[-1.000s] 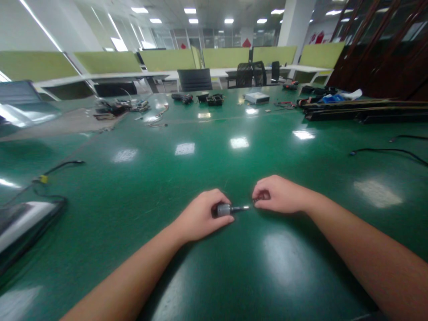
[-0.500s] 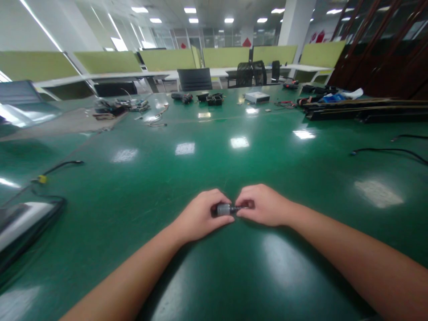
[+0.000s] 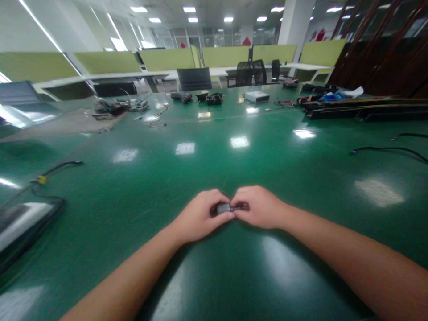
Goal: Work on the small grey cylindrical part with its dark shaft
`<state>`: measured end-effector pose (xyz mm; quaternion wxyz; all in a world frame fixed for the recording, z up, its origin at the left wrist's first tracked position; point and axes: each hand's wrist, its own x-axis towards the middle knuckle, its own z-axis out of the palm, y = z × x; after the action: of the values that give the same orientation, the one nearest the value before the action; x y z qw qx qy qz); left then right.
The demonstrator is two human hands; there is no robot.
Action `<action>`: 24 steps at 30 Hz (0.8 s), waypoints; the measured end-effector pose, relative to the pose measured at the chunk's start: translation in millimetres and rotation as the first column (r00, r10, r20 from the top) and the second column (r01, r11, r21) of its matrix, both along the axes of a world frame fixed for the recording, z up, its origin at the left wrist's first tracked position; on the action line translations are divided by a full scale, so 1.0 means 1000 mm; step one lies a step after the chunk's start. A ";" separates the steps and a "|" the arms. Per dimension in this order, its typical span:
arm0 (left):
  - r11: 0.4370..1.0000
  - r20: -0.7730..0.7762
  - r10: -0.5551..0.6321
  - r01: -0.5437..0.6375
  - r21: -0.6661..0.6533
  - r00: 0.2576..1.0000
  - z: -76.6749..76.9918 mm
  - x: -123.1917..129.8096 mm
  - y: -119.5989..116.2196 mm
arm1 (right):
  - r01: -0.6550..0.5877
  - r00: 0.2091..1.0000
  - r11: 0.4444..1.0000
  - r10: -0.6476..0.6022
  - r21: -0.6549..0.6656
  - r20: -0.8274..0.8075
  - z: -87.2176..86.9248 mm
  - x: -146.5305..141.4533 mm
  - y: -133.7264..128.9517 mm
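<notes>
Between my hands lies a small dark bottle-like cylinder [image 3: 223,208] with a grey middle and a narrow dark end pointing right. My left hand [image 3: 199,218] is wrapped round its wider body, thumb in front and fingers behind. My right hand [image 3: 259,208] pinches the thin end, and its fingers hide part of it. The fingertips of the two hands nearly meet. Both hands are low over the green tabletop [image 3: 214,169]. The picture is too blurred to show the cylinder's exact kind.
On the left lies a grey and black device [image 3: 28,223] beside a cable with a yellow tag [image 3: 42,179]. Black cables [image 3: 384,150] lie on the right. Toward the back are a silver box [image 3: 257,96], black parts [image 3: 214,98], tangled wires [image 3: 133,105] and long dark bars [image 3: 361,110].
My right hand has shifted slightly left, closer to my left hand, along the thin end of the cylinder. My left hand has stayed nearly still.
</notes>
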<state>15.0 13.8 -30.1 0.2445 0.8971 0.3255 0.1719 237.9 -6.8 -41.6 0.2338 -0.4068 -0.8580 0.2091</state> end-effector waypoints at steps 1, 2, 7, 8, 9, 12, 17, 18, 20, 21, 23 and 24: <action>1.000 -0.003 -0.004 0.004 -0.001 1.000 0.000 0.000 0.000 | 0.000 1.000 1.000 0.000 0.002 0.002 0.000 0.000 0.000; 1.000 -0.005 -0.007 0.007 -0.002 1.000 0.000 0.000 0.000 | -0.001 1.000 1.000 0.001 0.003 0.001 0.000 0.000 0.000; 1.000 0.001 -0.007 0.007 -0.007 1.000 -0.001 -0.001 0.000 | -0.010 1.000 1.000 0.010 0.000 -0.005 0.001 0.000 0.000; 1.000 0.002 -0.002 0.002 -0.007 1.000 -0.001 -0.002 0.000 | -0.011 1.000 1.000 0.011 -0.005 -0.002 0.001 0.000 0.000; 1.000 0.002 0.003 -0.003 -0.007 1.000 -0.001 -0.002 0.000 | -0.008 1.000 1.000 0.008 -0.009 0.004 0.001 0.001 0.000; 1.000 0.000 0.010 -0.010 -0.001 1.000 -0.002 -0.002 0.000 | 0.000 1.000 1.000 0.000 -0.029 0.017 0.003 0.001 0.000; 1.000 -0.002 0.010 -0.010 0.007 1.000 -0.002 -0.002 0.000 | 0.001 1.000 1.000 -0.001 -0.024 0.010 0.004 0.001 -0.001; 1.000 -0.001 0.007 -0.007 0.004 1.000 -0.002 -0.002 0.000 | -0.001 1.000 1.000 0.001 -0.021 0.007 0.004 0.001 -0.001; 1.000 0.001 0.001 -0.001 -0.002 1.000 -0.002 -0.002 0.001 | -0.008 1.000 1.000 0.008 -0.017 -0.001 0.003 0.001 -0.001; 1.000 0.002 -0.002 0.002 -0.003 1.000 -0.002 -0.002 0.001 | -0.013 1.000 1.000 0.013 -0.013 -0.004 0.003 0.001 -0.001; 1.000 0.004 -0.008 0.008 0.000 1.000 -0.002 -0.002 0.001 | -0.025 1.000 1.000 0.025 -0.005 -0.007 0.003 0.001 -0.001; 1.000 0.005 -0.010 0.010 0.001 1.000 -0.002 -0.002 0.001 | -0.030 1.000 1.000 0.030 -0.003 -0.009 0.003 0.001 -0.001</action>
<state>13.2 15.2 -32.5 0.2457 0.8984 0.3202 0.1732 239.3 -7.4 -39.0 0.2340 -0.3933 -0.8626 0.2156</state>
